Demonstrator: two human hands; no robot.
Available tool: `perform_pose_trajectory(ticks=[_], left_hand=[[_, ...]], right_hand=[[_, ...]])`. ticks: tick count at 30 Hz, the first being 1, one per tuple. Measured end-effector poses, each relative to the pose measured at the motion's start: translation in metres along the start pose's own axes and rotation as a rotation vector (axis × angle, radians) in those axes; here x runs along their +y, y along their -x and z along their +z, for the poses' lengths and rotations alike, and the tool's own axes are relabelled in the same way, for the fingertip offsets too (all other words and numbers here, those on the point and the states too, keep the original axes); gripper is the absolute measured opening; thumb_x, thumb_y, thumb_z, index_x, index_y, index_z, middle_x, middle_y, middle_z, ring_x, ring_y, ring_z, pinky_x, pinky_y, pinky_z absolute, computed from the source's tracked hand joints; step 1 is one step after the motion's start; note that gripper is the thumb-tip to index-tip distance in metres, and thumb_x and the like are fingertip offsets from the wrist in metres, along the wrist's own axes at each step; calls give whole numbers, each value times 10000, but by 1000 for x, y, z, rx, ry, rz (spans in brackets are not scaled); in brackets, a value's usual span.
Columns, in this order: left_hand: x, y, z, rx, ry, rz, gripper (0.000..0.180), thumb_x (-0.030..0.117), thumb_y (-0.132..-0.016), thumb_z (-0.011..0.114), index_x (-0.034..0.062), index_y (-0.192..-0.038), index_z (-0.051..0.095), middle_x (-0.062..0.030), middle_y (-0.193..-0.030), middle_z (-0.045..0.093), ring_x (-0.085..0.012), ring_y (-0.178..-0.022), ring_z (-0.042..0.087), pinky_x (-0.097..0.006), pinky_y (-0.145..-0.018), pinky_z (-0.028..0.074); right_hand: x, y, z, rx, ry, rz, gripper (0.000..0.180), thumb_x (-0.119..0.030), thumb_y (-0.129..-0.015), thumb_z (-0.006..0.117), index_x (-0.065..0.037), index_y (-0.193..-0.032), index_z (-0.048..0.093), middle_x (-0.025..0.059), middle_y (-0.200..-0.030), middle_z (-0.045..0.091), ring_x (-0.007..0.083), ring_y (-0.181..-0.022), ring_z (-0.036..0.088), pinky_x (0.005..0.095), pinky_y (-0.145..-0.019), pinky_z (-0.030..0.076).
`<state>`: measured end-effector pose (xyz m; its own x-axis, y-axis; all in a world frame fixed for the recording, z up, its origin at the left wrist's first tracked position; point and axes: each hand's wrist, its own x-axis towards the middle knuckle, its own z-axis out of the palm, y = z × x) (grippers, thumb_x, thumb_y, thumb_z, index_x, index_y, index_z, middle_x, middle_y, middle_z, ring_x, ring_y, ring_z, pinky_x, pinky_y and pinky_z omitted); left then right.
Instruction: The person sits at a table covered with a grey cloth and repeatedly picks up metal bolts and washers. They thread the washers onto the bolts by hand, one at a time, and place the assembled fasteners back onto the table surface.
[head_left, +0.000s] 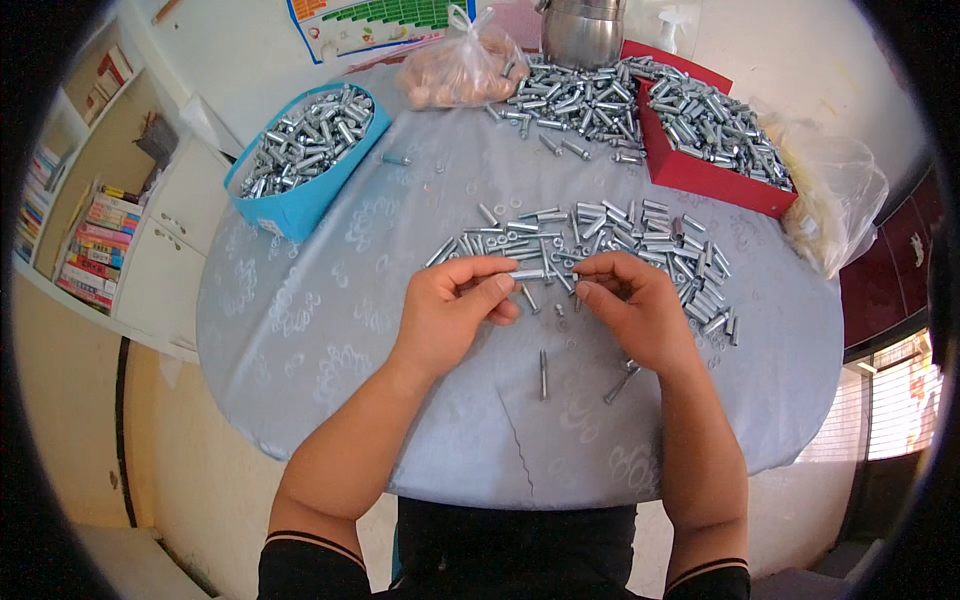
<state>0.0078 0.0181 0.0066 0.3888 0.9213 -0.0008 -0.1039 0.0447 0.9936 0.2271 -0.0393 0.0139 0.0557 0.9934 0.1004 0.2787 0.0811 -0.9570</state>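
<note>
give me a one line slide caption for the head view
Left hand and right hand hold a bolt between them over a grey table, beside a blue box and red box of bolts.

Left hand (455, 305) and right hand (630, 305) close together above round table (300, 330), pinching one bolt (530, 274) between fingertips. Heap of bolts (620, 240) just beyond. Two loose bolts (544, 375) nearer the body. Blue box (300, 205) of bolts far left, red box (700, 170) far right, plastic bag (462, 70) behind.

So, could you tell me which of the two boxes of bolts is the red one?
The red box on the table's far right; the other box, far left, is blue.
</note>
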Motion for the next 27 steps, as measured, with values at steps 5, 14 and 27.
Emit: perform_pose_trajectory(ticks=[5,14,27], left_hand=[[1,1,0,-28,1,-20,224,63,-911,615,-37,-1108,651,-118,-921,693,-162,-727,671,-282,-641,577],[0,2,1,-53,12,-16,220,50,-916,603,-43,-1112,646,-132,-934,695,-178,-742,681,-288,-658,584],[0,2,2,-85,3,0,216,37,-908,613,-41,-1106,649,-135,-930,698,-177,-747,683,-294,-670,586]], right_hand=[[-2,1,7,11,-143,1,213,-21,-874,653,-9,-1086,649,5,-894,659,64,-783,579,217,-716,472],[2,1,13,22,-143,-7,199,-27,-862,671,-13,-1061,667,8,-888,662,65,-774,572,219,-690,469],[0,1,13,-18,-134,33,170,-79,-887,661,-5,-1040,663,-13,-826,626,55,-716,525,210,-634,433]])
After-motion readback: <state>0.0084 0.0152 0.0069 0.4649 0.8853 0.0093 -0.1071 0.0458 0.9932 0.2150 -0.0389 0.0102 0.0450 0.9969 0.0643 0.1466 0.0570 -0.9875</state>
